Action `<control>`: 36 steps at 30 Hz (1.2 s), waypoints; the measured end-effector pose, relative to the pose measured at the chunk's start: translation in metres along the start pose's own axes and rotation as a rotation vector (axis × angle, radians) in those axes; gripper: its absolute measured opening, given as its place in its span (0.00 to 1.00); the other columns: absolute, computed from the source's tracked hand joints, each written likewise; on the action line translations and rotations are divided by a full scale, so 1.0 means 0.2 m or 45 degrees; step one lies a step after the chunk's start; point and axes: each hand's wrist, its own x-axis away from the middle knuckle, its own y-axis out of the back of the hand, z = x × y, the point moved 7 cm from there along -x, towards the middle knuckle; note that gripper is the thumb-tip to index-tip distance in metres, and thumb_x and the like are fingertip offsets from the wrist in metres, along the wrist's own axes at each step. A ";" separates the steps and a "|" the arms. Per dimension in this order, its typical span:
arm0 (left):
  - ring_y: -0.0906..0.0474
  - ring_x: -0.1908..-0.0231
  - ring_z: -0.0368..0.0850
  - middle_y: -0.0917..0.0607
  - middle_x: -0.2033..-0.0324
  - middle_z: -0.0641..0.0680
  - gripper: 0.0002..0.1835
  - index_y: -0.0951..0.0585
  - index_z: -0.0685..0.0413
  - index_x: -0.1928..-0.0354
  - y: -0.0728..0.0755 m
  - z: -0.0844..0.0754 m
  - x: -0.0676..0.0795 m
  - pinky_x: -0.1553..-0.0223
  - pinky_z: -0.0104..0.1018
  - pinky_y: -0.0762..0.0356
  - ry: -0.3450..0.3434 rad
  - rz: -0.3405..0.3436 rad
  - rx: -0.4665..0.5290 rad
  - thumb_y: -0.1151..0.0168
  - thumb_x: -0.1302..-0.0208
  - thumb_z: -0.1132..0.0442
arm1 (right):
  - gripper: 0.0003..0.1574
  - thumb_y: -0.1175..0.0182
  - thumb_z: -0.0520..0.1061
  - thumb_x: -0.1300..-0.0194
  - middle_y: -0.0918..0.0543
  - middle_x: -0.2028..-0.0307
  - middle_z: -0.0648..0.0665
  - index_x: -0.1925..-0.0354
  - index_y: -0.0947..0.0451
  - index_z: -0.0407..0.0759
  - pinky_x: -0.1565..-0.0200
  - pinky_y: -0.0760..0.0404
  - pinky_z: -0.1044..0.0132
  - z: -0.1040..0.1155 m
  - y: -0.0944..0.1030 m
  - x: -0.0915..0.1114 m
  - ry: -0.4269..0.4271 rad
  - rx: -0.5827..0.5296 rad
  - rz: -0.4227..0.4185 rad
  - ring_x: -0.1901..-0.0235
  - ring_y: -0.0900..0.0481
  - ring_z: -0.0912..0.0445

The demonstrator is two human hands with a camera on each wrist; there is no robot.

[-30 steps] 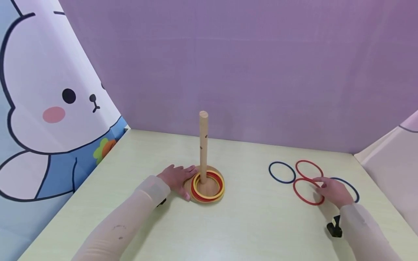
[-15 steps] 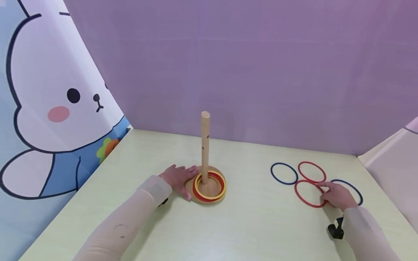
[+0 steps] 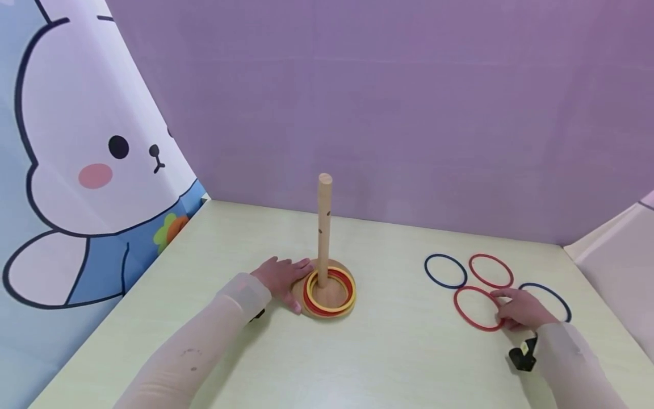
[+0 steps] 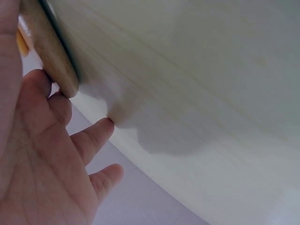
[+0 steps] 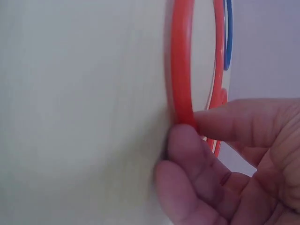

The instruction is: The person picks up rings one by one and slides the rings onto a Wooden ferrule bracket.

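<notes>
A round wooden base (image 3: 329, 296) with an upright wooden peg (image 3: 324, 233) stands mid-table. Yellow and red rings lie around the peg's foot, a yellow ring (image 3: 354, 291) on top. My left hand (image 3: 280, 278) rests on the base's left side, fingers spread; in the left wrist view its fingers (image 4: 40, 84) touch the base's edge (image 4: 68, 82). At the right, my right hand (image 3: 526, 309) pinches the near red ring (image 3: 466, 321) at its right side. The right wrist view shows that red ring (image 5: 182, 61) between thumb and fingers, close to the tabletop.
Behind the held ring lie a blue ring (image 3: 426, 267) and another red ring (image 3: 487, 255). A second blue ring (image 3: 569, 309) lies partly behind my right hand. A purple cloth (image 3: 383, 113) rises along the table's back edge, and a printed cloth (image 3: 56, 125) hangs at the left.
My right hand has closed on the near red ring, which has shifted slightly left and toward me, apart from the red ring behind. The left hand stays on the base. The view has shifted slightly.
</notes>
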 end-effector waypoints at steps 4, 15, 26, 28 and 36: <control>0.38 0.34 0.60 0.43 0.27 0.46 0.56 0.43 0.41 0.26 0.00 0.00 0.00 0.36 0.60 0.44 -0.007 -0.003 -0.001 0.31 0.56 0.32 | 0.32 0.42 0.33 0.44 0.24 0.80 0.45 0.41 0.35 0.23 0.74 0.21 0.61 0.02 -0.03 0.01 -0.016 -0.057 0.027 0.82 0.27 0.53; 0.38 0.34 0.58 0.42 0.28 0.47 0.56 0.43 0.42 0.26 0.02 -0.01 -0.01 0.35 0.58 0.44 -0.017 0.001 -0.010 0.31 0.56 0.31 | 0.37 0.38 0.32 0.48 0.22 0.78 0.44 0.39 0.35 0.25 0.74 0.21 0.62 0.20 -0.10 0.03 0.034 -0.134 0.092 0.81 0.27 0.53; 0.36 0.35 0.59 0.41 0.28 0.47 0.55 0.42 0.41 0.26 0.01 -0.01 0.00 0.37 0.59 0.41 -0.008 -0.026 -0.025 0.31 0.56 0.32 | 0.33 0.42 0.31 0.46 0.26 0.79 0.44 0.39 0.34 0.27 0.74 0.21 0.62 0.36 -0.20 0.02 0.076 -0.189 0.172 0.82 0.28 0.54; 0.36 0.35 0.59 0.41 0.28 0.47 0.55 0.42 0.41 0.26 0.01 -0.01 0.01 0.37 0.59 0.41 -0.001 -0.022 -0.014 0.31 0.56 0.32 | 0.33 0.42 0.31 0.45 0.26 0.78 0.44 0.40 0.34 0.27 0.73 0.21 0.61 0.39 -0.21 0.02 0.096 -0.199 0.179 0.82 0.28 0.54; 0.36 0.35 0.60 0.40 0.28 0.48 0.54 0.41 0.43 0.27 0.02 -0.02 0.02 0.37 0.60 0.42 -0.005 -0.040 0.025 0.29 0.56 0.35 | 0.31 0.43 0.31 0.42 0.24 0.70 0.39 0.39 0.33 0.28 0.72 0.19 0.61 0.52 -0.24 0.03 0.143 -0.214 0.179 0.80 0.25 0.53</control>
